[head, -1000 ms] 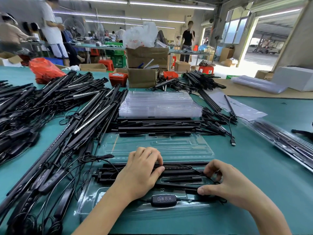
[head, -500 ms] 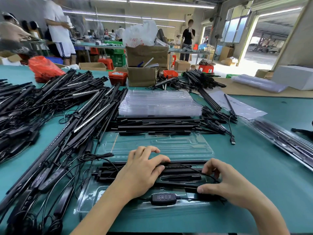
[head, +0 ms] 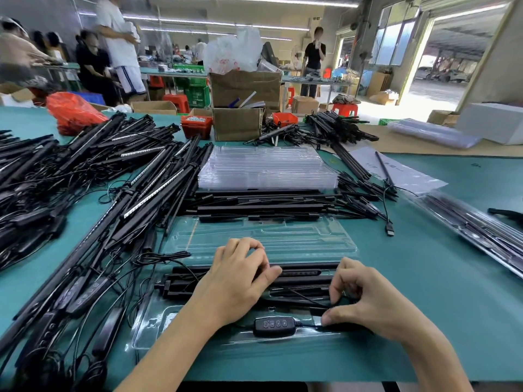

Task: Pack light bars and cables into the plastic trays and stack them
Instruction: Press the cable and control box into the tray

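Observation:
A clear plastic tray (head: 158,323) lies at the table's near edge with several black light bars (head: 300,281) lying in its slots. Along its front channel sits a black button controller (head: 273,325) on its cable (head: 307,325). My left hand (head: 236,281) rests on the bars, its bent fingers pressing down and its thumb lying along a bar. To the right of the controller, my right hand (head: 368,302) pinches the cable between thumb and fingertips. An empty tray (head: 283,236) lies just behind.
A stack of clear trays (head: 266,168) stands mid-table with loose bars (head: 263,206) in front of it. Big heaps of bars and cables (head: 93,193) fill the left. A packed tray (head: 469,222) lies at the right. Cardboard boxes (head: 237,123) stand behind, and people work beyond them.
My right fingers have curled in toward the thumb on the cable by the controller. My left fingers have drawn back a little on the bars.

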Available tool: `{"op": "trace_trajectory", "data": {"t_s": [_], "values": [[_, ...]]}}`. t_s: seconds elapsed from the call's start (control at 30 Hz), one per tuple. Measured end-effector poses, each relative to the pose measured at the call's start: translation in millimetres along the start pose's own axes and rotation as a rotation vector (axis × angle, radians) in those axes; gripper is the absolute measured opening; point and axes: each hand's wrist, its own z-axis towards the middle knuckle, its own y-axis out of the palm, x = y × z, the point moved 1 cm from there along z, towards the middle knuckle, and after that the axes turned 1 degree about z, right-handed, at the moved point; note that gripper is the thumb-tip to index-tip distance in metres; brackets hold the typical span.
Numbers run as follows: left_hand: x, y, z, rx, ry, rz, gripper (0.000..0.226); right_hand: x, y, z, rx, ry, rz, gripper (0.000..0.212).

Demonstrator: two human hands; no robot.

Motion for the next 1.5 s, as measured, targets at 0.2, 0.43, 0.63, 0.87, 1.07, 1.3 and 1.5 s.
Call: {"op": "trace_trajectory", "data": {"t_s": [0.2, 0.43, 0.63, 0.87, 1.07, 1.3, 1.5], "values": [[-1.2, 0.9, -0.8, 0.015, 0.0, 0.016, 0.038, 1.7, -2.9, -4.8, -0.019, 0.028, 0.028, 0.039], [-1.1, 1.6, -0.2, 0.018, -0.005, 0.032, 0.036, 4.9, -9.8, -5.6, -0.047, 0.078, -0.09, 0.029], [-1.5, -0.7, -0.5, 0.012, 0.004, 0.026, 0.034, 2.5, -10.1, -8.4, -0.079, 0.068, -0.127, 0.029], [-1.6, -0.5, -0.7, 0.03, 0.01, 0.031, 0.033, -6.4, 1.6, -13.6, 0.068, -0.01, -0.292, 0.054], [-2.0, 0.5, 0.0, 0.039, 0.026, 0.055, 0.034, -10.9, 4.9, -9.1, 0.027, 0.03, -0.334, 0.051], [-1.3, 0.5, -0.1, 0.028, 0.019, 0.067, 0.035, -14.7, -15.6, -19.6, -0.182, 0.11, -0.232, 0.01], [-2.2, 0.7, -0.7, 0.043, 0.036, 0.07, 0.032, -4.7, -18.2, -21.5, -0.187, 0.146, -0.18, 0.035]]}}
